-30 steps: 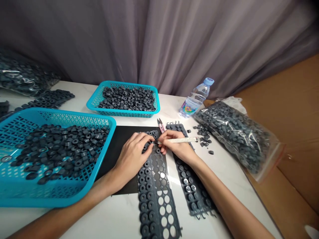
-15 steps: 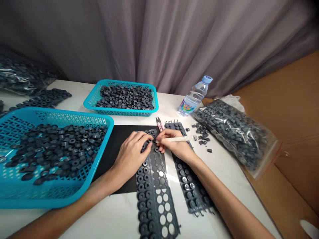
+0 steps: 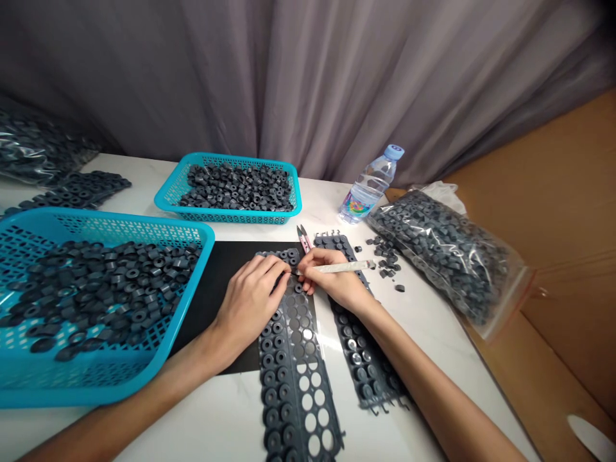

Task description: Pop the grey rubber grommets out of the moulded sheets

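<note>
A dark grey molded rubber sheet (image 3: 310, 401) lies lengthwise before me, with rows of ring-shaped pieces on its left side and round holes on its right. Near its far end, my left hand (image 3: 253, 292) rests over the sheet, thumb and index finger pinched at a small grey ring that they mostly cover. My right hand (image 3: 332, 276) grips a pen-like tool (image 3: 349, 266) with a pale wrapped handle. The tool's thin dark tip points left and meets my left fingertips. Just beyond my right hand lie pink-handled thread snips (image 3: 304, 239).
Blue baskets of grey rings stand at left (image 3: 192, 308) and at the back (image 3: 226, 215). A second rubber sheet (image 3: 359, 353) lies under my right forearm. Loose pieces (image 3: 386, 256), a water bottle (image 3: 368, 189) and a filled plastic bag (image 3: 447, 250) are at right. A black mat (image 3: 226, 256) lies beneath.
The whole scene has shifted slightly left as the camera moved. Both hands keep their places at the sheet, and my left fingertips sit closer around the tool's tip.
</note>
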Available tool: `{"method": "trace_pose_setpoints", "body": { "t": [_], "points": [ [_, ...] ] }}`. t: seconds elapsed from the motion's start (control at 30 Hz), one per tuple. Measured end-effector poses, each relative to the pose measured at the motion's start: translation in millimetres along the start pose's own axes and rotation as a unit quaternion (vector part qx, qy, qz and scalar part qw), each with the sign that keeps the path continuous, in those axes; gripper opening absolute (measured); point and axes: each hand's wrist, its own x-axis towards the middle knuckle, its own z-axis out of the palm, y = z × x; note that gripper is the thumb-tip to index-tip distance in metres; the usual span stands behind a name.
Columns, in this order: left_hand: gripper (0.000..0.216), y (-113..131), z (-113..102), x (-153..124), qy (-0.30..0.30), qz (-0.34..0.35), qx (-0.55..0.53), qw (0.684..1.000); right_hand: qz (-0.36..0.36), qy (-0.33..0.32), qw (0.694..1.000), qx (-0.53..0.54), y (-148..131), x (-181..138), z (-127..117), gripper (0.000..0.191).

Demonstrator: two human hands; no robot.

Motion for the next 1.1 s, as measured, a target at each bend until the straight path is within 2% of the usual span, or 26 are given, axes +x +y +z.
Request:
{"method": "trace_pose_setpoints", "body": {
  "t": [0.07, 0.1, 0.13, 0.2, 0.27, 0.43, 0.57, 0.73, 1.1],
  "points": [
    [0.014, -5, 2, 1, 0.007, -0.031, -0.075, 0.997, 0.001, 0.007, 1.000, 0.000, 0, 0, 2, 0.008],
    [0.015, -8, 3, 1, 0.026, -0.068, -0.141, 0.987, 0.002, 0.011, 1.000, -0.003, 0, 0, 3, 0.007],
    [0.016, -11, 4, 2, 0.056, -0.116, -0.218, 0.967, 0.004, 0.015, 1.000, -0.005, 0, 0, 5, 0.007],
    [0.023, -15, 5, 3, 0.125, -0.208, -0.350, 0.905, 0.010, 0.022, 1.000, -0.010, 0, 0, 6, 0.006],
    [0.027, -15, 5, 4, 0.156, -0.242, -0.411, 0.865, 0.015, 0.024, 1.000, -0.010, -1, 0, 6, 0.006],
    [0.020, -2, -3, 4, 0.119, -0.196, -0.476, 0.849, 0.014, -0.002, 1.000, -0.008, -1, -2, 0, 0.008],
    [0.023, 3, -8, 4, 0.079, -0.192, -0.525, 0.825, 0.006, -0.001, 1.000, -0.010, 0, -4, -2, 0.008],
    [0.023, 3, -9, 2, 0.038, -0.181, -0.550, 0.815, 0.002, 0.003, 1.000, -0.003, -1, -5, 0, 0.007],
    [0.027, 2, -7, 2, 0.032, -0.199, -0.548, 0.811, 0.004, -0.005, 1.000, -0.002, 1, -6, -2, 0.007]
  ]
}}
